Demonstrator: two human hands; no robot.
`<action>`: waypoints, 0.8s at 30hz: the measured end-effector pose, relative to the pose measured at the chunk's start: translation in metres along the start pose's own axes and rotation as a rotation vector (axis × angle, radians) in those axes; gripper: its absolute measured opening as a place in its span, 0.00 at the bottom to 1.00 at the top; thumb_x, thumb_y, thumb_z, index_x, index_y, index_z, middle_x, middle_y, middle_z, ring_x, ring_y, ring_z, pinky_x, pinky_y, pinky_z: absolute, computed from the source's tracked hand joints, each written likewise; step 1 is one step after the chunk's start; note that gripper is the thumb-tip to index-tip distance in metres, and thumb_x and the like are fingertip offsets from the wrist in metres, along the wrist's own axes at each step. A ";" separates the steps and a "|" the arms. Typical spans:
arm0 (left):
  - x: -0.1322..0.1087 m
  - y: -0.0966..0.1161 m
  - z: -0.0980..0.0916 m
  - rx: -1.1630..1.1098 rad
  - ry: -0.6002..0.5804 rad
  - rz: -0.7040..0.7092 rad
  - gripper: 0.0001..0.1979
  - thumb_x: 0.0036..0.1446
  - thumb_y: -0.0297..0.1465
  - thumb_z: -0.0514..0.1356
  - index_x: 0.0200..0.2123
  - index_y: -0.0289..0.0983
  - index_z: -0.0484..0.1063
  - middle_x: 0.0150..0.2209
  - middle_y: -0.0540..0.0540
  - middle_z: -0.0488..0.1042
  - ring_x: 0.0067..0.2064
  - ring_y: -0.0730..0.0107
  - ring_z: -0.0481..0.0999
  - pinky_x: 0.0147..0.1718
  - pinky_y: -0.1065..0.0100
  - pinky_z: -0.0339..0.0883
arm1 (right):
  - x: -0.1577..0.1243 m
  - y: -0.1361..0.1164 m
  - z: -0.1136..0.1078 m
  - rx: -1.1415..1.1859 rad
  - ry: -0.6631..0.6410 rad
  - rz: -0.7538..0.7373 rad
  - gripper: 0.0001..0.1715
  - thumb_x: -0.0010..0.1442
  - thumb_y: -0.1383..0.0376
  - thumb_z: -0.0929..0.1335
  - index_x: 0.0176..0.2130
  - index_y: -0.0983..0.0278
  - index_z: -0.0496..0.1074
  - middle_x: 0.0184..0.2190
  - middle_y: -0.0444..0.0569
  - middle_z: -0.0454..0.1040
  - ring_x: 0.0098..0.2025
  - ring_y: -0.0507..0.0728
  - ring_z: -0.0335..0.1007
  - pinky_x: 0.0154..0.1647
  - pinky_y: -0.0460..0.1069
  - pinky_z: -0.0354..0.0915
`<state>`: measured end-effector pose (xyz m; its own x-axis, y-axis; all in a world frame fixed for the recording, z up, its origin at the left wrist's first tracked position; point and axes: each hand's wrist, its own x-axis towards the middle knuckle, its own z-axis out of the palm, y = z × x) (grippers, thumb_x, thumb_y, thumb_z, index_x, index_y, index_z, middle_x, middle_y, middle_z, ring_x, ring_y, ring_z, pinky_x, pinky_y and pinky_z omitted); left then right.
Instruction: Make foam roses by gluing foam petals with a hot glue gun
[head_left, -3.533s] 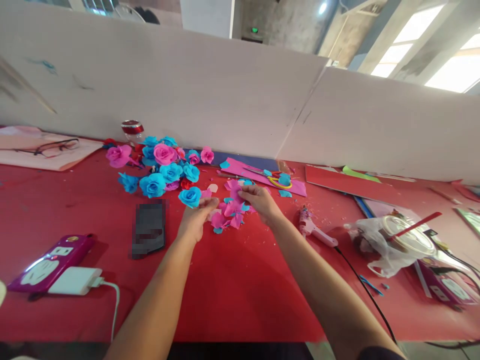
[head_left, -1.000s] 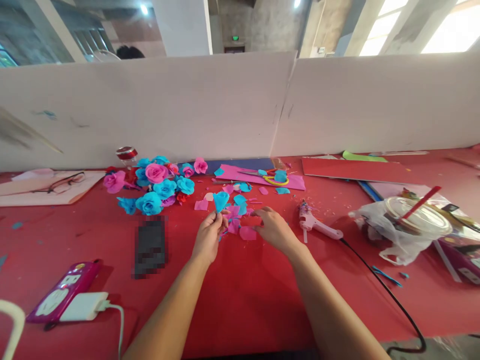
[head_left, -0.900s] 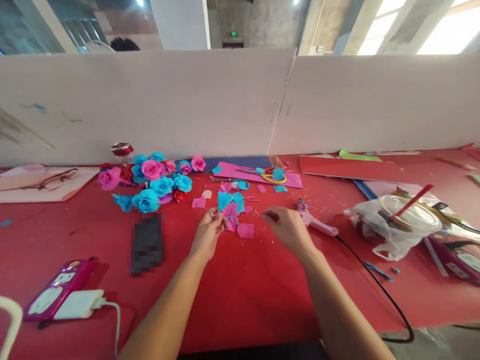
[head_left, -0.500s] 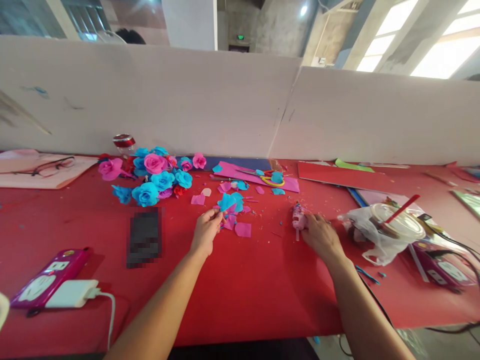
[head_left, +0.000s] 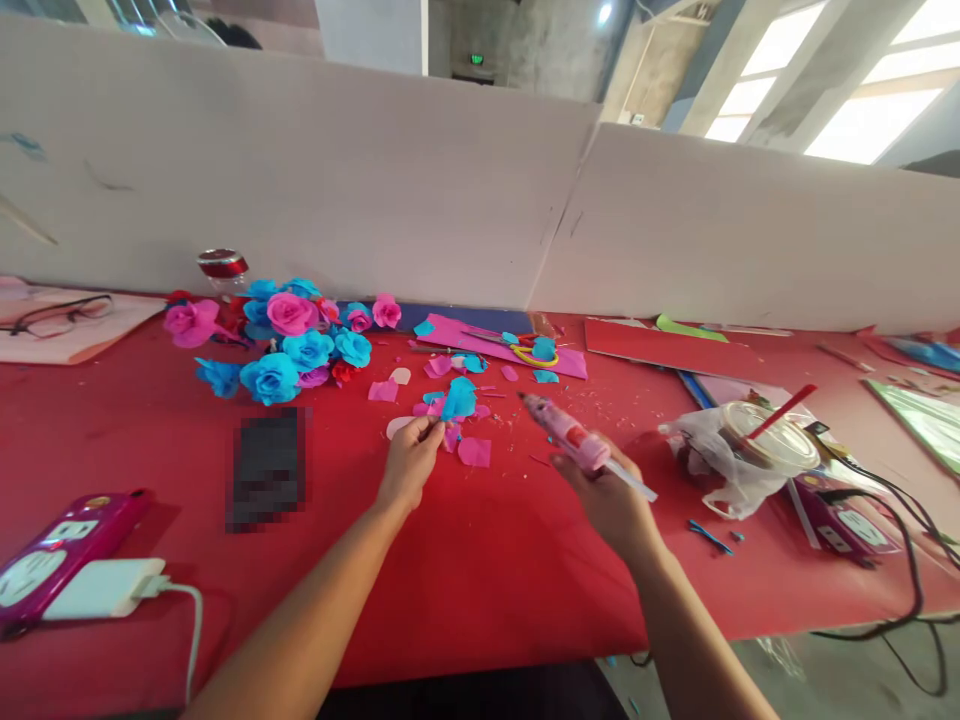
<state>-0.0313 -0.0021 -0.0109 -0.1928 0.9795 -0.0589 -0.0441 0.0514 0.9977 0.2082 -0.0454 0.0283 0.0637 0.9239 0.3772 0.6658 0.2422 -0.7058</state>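
Note:
My right hand (head_left: 609, 500) is wrapped round the grip of a pink hot glue gun (head_left: 564, 428), raised off the table, its nozzle pointing left. A whitish glue stick (head_left: 631, 480) pokes out of the gun's back end. With thumb and fingers pinched, my left hand (head_left: 409, 465) holds a blue paper flower (head_left: 460, 400) by its base, which the fingers cover. Around it lie loose pink paper pieces (head_left: 475, 452). Further left sits a bunch of blue, pink and red paper roses (head_left: 271, 378).
Yellow-handled scissors (head_left: 536, 355) lie on a pink paper strip (head_left: 574, 365) at the back. A lidded cup (head_left: 780, 440) with a red straw stands in a plastic bag to the right. At left are a white charger (head_left: 105, 590) on a purple power strip (head_left: 75, 545) and a blurred dark rectangle (head_left: 268, 470).
My right hand has lifted the glue gun off the table and turned it, moving slightly left. My left hand keeps its pinch on the blue flower. The view has shifted a little.

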 end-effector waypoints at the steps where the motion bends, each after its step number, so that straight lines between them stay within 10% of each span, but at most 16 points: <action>1: -0.001 0.000 0.000 0.037 -0.001 0.013 0.11 0.48 0.37 0.60 0.20 0.36 0.68 0.21 0.51 0.65 0.21 0.78 0.56 0.20 0.72 0.48 | -0.004 -0.008 0.007 0.035 -0.060 -0.022 0.11 0.56 0.57 0.67 0.30 0.63 0.69 0.25 0.44 0.70 0.26 0.53 0.65 0.27 0.47 0.62; 24: -0.008 0.012 0.004 -0.065 -0.027 0.012 0.13 0.46 0.36 0.61 0.15 0.37 0.65 0.17 0.51 0.64 0.21 0.76 0.58 0.20 0.72 0.47 | -0.008 -0.020 0.046 0.084 -0.209 -0.124 0.14 0.60 0.55 0.65 0.30 0.62 0.66 0.26 0.45 0.67 0.26 0.53 0.62 0.27 0.46 0.60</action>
<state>-0.0264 -0.0081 0.0015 -0.1674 0.9848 -0.0453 -0.1062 0.0277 0.9940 0.1601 -0.0441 0.0116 -0.1758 0.9245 0.3382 0.5945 0.3735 -0.7121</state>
